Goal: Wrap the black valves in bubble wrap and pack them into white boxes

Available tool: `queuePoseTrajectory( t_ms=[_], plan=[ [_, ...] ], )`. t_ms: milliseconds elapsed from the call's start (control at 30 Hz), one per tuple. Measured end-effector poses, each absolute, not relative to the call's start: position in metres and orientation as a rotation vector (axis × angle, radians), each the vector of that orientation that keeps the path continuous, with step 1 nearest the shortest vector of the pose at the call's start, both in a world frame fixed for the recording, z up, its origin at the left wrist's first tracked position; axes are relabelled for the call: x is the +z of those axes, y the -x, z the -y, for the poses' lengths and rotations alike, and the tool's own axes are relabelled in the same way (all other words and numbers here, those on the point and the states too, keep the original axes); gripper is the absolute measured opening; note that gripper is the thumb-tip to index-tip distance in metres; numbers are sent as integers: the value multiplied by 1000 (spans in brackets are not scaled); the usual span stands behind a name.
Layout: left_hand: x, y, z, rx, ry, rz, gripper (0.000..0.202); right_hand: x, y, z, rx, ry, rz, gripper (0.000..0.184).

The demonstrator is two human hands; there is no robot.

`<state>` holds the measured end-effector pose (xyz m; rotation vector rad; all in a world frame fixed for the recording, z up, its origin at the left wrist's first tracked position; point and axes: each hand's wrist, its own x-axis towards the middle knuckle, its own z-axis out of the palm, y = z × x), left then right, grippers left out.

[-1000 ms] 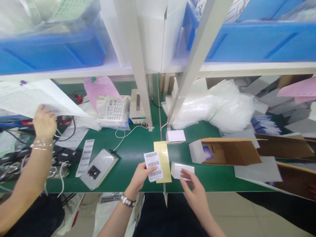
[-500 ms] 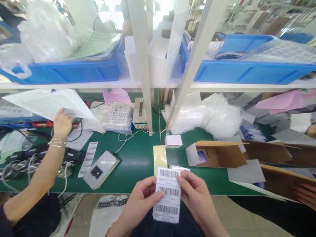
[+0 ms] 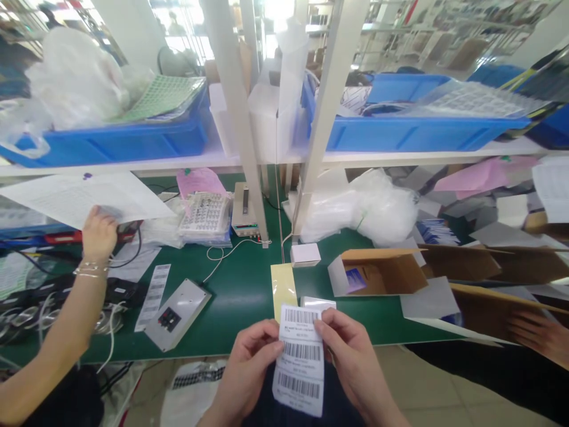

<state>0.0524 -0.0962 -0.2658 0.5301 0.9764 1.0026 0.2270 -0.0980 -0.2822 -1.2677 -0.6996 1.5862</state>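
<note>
A strip of white barcode labels (image 3: 299,362) is held between my two hands, over the bench's near edge. My left hand (image 3: 249,362) pinches the strip's left side with the thumb in front. My right hand (image 3: 349,353) grips its upper right edge between thumb and fingers. Just beyond the strip lie a yellow sheet (image 3: 283,284) and a small white box (image 3: 317,303), partly hidden by the labels and my right hand. Another small white box (image 3: 305,254) sits farther back on the green bench (image 3: 240,296).
A co-worker's hand (image 3: 98,231) touches a hanging paper at left; another person's hand (image 3: 540,332) is at the cartons on the right. A grey switch box (image 3: 178,314), a power supply (image 3: 245,210) and an open carton (image 3: 377,274) stand on the bench. Blue bins (image 3: 409,133) line the shelf.
The view has shifted slightly, so the bench things appear farther left. The strip's lower end has tilted a little, and my left thumb has moved to its left edge.
</note>
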Motion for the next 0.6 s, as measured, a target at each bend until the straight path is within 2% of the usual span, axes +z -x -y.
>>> queuePoseTrajectory(
  t_ms=[67,133,200,300,433,600],
  plan=[
    [-268,-53,98,1009,-541,-973,29,-287,-227,97,1606,1316,758,43],
    [-270,-54,99,1003,-545,-981,28,-289,-228,96,1484,1404,932,31],
    [-272,-54,100,984,-556,-1025,28,-286,-228,95,1160,1466,1185,13],
    [-275,-53,100,967,-618,-1124,29,-276,-228,96,760,1353,1522,15],
    [-276,-51,100,949,-709,-1175,27,-266,-222,97,892,1204,1709,17],
    [-278,-49,101,934,-809,-1212,23,-273,-215,97,1231,1277,1535,11]
  ],
)
